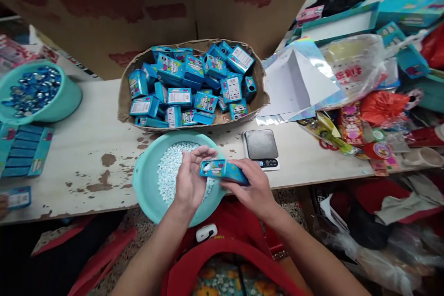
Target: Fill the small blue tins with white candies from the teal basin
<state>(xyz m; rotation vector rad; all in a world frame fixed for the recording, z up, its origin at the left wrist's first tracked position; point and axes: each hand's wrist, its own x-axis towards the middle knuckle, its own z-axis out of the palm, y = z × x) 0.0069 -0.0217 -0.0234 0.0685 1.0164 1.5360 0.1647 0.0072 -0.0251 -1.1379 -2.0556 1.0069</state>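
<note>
- The right hand (255,182) is gripping a box (215,169), tilting it over the bowl's (147,199) right side.
- The left hand (189,182) is cupping loosely by the box's end; I'm not telling whether they're touching.
- Pale pellets (169,164) are lying in the bowl.

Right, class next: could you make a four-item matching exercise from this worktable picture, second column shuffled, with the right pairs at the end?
Column one
1. Right hand
2. Cardboard tray
3. Bowl nearest the person
4. Digital scale

Column two
A. contains pale pellets
B. grey on top, with a black strip
C. grips a small blue box
D. filled with many blue boxes

Right pairs: 1-C, 2-D, 3-A, 4-B
</note>
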